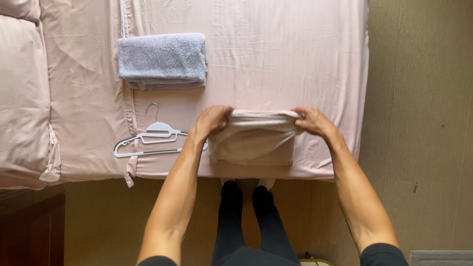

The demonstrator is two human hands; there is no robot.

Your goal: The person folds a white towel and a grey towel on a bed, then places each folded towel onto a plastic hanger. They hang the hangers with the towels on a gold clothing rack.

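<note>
Two bare hands pinching a folded cream-white cloth at the near edge of a bed.

Soft, slightly creased fabric, folded into a thick rectangular pad, top fold lifted and stretched taut between left hand and right hand; lower layers resting on the smooth pale pink bedsheet. Both hands closed on the upper corners, fingers curled over the fold, thumbs underneath, forearms reaching forward and angled inward. Just left of the left wrist, a thin grey plastic clothes hanger lying flat, metal hook pointing away. Farther up the bed, well apart from the hands, a fluffy grey-lavender terry towel, folded into a plump rectangle. Beige ribbed carpet alongside.
</note>
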